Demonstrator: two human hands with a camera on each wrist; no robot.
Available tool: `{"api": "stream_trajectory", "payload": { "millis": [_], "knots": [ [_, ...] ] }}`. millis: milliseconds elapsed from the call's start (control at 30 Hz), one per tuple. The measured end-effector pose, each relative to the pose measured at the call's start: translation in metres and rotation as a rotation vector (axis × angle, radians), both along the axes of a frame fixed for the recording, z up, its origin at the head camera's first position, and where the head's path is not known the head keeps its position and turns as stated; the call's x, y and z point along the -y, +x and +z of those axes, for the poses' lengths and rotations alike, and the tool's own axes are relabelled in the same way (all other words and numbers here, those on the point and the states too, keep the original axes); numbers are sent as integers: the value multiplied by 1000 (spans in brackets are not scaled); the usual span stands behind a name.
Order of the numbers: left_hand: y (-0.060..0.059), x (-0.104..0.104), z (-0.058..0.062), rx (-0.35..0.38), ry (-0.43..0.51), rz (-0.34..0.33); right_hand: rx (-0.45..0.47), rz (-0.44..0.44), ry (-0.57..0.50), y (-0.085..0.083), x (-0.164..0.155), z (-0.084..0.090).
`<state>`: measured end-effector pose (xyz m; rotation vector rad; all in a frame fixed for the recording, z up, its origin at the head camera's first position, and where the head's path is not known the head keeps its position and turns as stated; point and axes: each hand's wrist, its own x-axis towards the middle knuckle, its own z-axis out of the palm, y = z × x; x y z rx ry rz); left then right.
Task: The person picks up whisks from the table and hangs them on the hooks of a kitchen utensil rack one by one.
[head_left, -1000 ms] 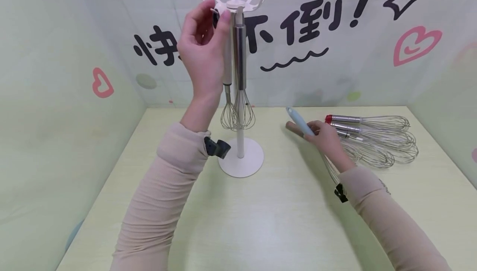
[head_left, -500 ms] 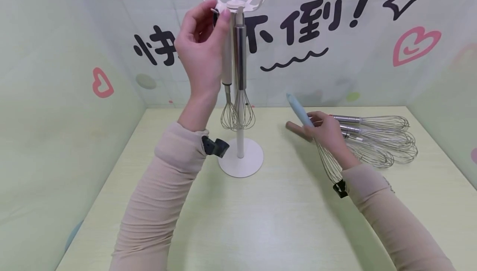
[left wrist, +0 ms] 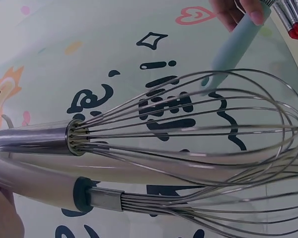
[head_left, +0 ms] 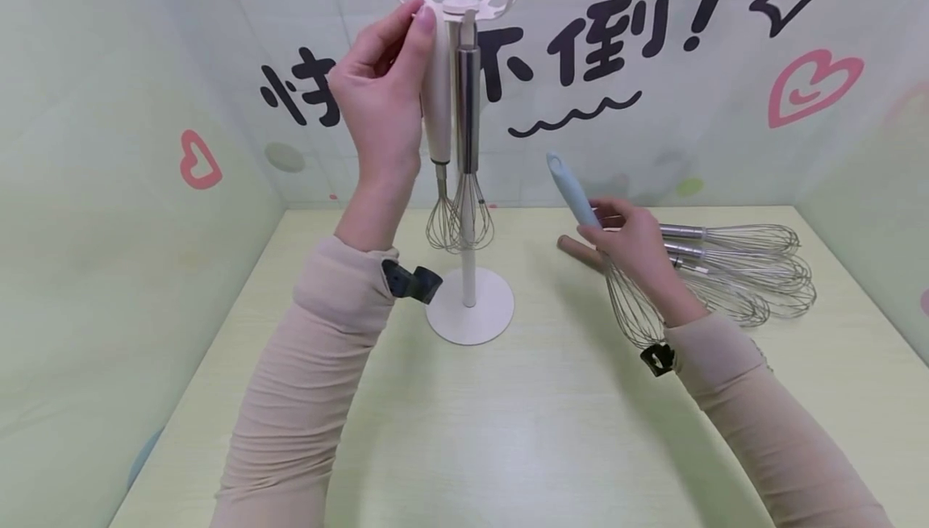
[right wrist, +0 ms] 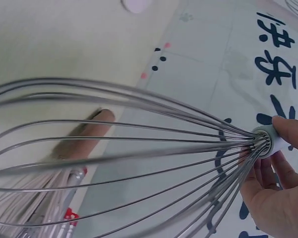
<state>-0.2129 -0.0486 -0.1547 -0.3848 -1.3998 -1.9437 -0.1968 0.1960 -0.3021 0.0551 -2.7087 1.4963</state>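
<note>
My left hand [head_left: 381, 93] is raised to the top of a white hook stand [head_left: 468, 282]. Its thumb and fingers pinch the upper end of a white-handled whisk [head_left: 438, 109], which hangs at a slight tilt. Beside that whisk, a steel-handled whisk [head_left: 469, 109] hangs from a hook; both show close up in the left wrist view. Off to the right, my right hand [head_left: 635, 250] holds a whisk with a light blue handle [head_left: 572, 189] where handle and wires meet. That handle points up and left, its wires [right wrist: 139, 148] back toward the wrist.
Several whisks [head_left: 758, 270] lie on the table at the right, wires pointing right. A brown handle [head_left: 581, 252] lies among them, partly behind my right hand. Printed cloth walls [head_left: 566, 165] enclose the table's back and sides.
My right hand has lifted the blue-handled whisk up and slightly left off the pile. My left hand has shifted a little left, tilting the top of the white-handled whisk.
</note>
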Motion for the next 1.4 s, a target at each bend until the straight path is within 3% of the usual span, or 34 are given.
{"api": "stream_trajectory", "payload": {
  "millis": [433, 667, 933, 1100, 1400],
  "knots": [
    [-9, 10, 1, 62, 55, -24, -17, 14, -21, 5, 9, 11],
    [-1, 8, 8, 147, 13, -47, -17, 10, -24, 5, 9, 13],
    [-2, 4, 1, 36, -124, -6, -42, 13, -33, 7, 10, 20],
    [2, 2, 1, 60, -138, -38, -71, 11, -50, 10, 10, 27],
    [17, -9, 10, 107, -102, -21, -116, -27, -129, 12, 18, 42]
  ]
}}
